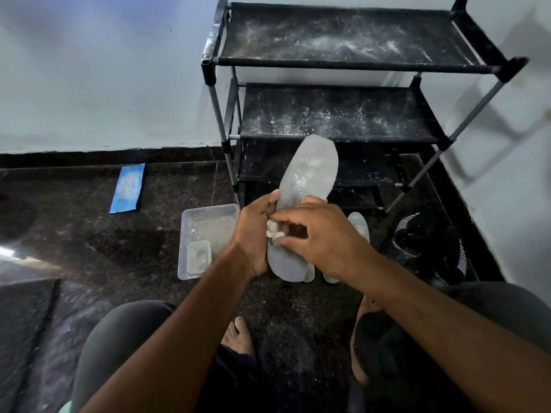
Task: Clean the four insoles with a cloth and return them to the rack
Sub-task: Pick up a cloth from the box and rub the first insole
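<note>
A grey insole [310, 171], dusted with white powder near its toe, is held up in front of the black shoe rack [343, 64]. My left hand [256, 231] grips its left edge near the middle. My right hand [322, 234] pinches a small whitish cloth [273, 229] against the insole's lower half. More grey insoles [359, 225] lie on the dark floor under my right hand, mostly hidden. The rack's shelves are speckled with white dust and hold no insoles.
A clear plastic tray [208, 222] with a smaller container [198, 256] inside sits on the floor left of my hands. A blue packet [128, 187] lies by the wall. Black shoes [426, 242] stand right of the rack. My knees and bare foot [240, 338] are below.
</note>
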`<action>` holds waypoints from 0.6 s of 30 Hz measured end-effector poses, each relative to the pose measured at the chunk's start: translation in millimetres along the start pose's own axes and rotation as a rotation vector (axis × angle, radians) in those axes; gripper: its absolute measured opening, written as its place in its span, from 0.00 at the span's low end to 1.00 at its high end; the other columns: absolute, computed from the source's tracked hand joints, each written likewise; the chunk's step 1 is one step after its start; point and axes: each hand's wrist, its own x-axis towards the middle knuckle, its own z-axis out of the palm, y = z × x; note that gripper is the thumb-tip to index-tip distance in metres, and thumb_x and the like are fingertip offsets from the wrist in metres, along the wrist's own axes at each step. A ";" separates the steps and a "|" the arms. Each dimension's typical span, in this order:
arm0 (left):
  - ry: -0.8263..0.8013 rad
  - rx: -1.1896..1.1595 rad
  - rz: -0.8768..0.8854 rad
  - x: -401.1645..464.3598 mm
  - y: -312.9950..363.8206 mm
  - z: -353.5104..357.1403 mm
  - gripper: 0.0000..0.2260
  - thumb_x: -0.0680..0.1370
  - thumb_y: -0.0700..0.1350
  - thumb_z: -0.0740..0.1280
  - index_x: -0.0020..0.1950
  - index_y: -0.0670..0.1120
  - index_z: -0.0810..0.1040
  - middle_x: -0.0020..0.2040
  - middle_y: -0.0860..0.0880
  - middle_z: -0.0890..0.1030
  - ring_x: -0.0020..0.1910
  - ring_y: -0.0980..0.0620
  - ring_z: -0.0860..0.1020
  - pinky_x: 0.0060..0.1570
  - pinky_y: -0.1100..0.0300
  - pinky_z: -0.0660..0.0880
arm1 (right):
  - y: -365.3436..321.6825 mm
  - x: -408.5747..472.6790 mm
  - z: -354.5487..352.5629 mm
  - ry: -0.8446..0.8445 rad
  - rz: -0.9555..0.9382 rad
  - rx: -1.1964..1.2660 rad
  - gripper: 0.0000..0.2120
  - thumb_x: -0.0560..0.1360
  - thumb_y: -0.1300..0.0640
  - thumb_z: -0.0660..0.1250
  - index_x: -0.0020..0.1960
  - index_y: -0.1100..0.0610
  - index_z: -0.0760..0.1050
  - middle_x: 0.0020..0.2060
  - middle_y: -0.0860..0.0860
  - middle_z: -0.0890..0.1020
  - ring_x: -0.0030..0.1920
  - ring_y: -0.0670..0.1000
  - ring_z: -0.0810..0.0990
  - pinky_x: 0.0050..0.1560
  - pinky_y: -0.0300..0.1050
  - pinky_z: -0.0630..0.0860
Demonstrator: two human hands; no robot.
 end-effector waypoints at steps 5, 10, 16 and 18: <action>-0.015 -0.005 -0.014 -0.3 0.5 0.9 0.22 0.84 0.53 0.57 0.59 0.39 0.84 0.49 0.42 0.85 0.45 0.46 0.85 0.43 0.55 0.83 | 1.0 1.1 -3.8 -0.012 0.034 0.052 0.16 0.73 0.54 0.74 0.60 0.54 0.81 0.48 0.47 0.82 0.50 0.43 0.73 0.53 0.38 0.69; -0.022 0.030 0.007 -0.4 -2.4 0.8 0.21 0.84 0.53 0.58 0.56 0.39 0.84 0.47 0.43 0.84 0.44 0.47 0.84 0.47 0.56 0.82 | -2.5 -0.4 2.7 -0.020 -0.009 0.088 0.08 0.74 0.62 0.72 0.51 0.65 0.82 0.47 0.53 0.76 0.48 0.39 0.70 0.50 0.28 0.64; -0.038 -0.005 0.006 -3.9 2.3 0.6 0.25 0.85 0.55 0.54 0.70 0.39 0.78 0.68 0.37 0.79 0.56 0.44 0.81 0.65 0.50 0.74 | -3.6 -9.7 7.1 -0.122 -0.143 -0.060 0.06 0.76 0.57 0.70 0.47 0.58 0.84 0.44 0.49 0.77 0.48 0.43 0.69 0.53 0.40 0.66; -0.086 -0.064 0.004 -3.0 5.6 -2.0 0.27 0.85 0.56 0.52 0.75 0.39 0.72 0.73 0.37 0.75 0.56 0.44 0.79 0.63 0.50 0.74 | -8.1 -13.7 7.1 -0.171 -0.174 -0.016 0.07 0.76 0.56 0.70 0.49 0.57 0.85 0.44 0.47 0.78 0.48 0.39 0.68 0.53 0.37 0.67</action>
